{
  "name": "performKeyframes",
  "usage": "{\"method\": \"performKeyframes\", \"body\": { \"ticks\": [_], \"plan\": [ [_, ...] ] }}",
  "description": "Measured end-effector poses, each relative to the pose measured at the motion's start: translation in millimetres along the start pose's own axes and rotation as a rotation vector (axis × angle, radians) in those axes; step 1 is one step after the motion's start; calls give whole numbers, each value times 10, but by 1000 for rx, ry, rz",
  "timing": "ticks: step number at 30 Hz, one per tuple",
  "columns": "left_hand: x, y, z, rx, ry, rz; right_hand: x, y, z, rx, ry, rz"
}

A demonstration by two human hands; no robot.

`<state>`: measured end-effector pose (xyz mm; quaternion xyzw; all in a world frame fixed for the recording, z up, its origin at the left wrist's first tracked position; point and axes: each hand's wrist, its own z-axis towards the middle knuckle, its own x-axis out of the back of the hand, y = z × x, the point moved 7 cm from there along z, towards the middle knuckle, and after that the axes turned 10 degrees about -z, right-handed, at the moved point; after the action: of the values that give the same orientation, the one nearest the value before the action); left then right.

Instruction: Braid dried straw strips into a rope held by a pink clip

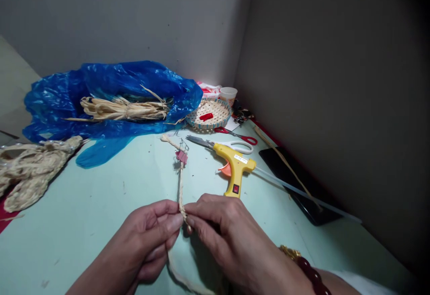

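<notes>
Head view: my left hand (152, 232) and right hand (218, 225) both pinch the braided cord (180, 183), each grip narrow; it runs straight away across the desk (101, 205).

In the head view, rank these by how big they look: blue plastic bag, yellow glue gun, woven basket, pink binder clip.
Largest to smallest as they look:
1. blue plastic bag
2. yellow glue gun and woven basket: look much alike, and the basket lies farther from the camera, so I won't rank them
3. pink binder clip
</notes>
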<state>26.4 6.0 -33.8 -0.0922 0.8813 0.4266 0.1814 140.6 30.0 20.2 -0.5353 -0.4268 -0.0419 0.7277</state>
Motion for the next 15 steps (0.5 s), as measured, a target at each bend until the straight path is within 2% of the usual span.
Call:
{"method": "performKeyframes", "body": {
  "ticks": [5, 11, 15],
  "plan": [
    [-1, 9, 21, -56, 98, 78, -41, -12, -32, 11, -38, -139],
    [35, -11, 20, -107, 130, 124, -79, -37, -65, 18, -65, -250],
    [55, 31, -19, -163, 224, 240, -50, -12, -89, -44, -76, -295]
  ]
}}
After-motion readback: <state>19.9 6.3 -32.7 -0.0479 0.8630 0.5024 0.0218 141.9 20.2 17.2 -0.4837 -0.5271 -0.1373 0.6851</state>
